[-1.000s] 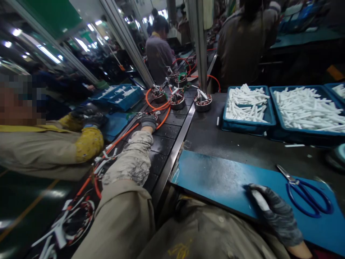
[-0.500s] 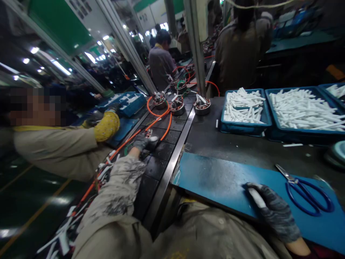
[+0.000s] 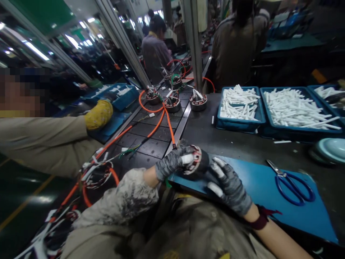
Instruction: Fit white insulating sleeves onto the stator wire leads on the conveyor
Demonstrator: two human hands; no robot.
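Facing left, a dark-walled round stator [image 3: 202,162] with red-and-white rim [image 3: 196,157].

Blue-handled scissors [image 3: 282,176] lying at right — pale round container [image 3: 332,151] beyond — and over left, a co-worker's yellow sleeve [image 3: 99,115] near a blue bin [image 3: 126,100]!

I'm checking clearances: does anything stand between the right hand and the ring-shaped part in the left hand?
Nothing visible: the right hand is close beside the ring-shaped part; the scissors lie farther right.
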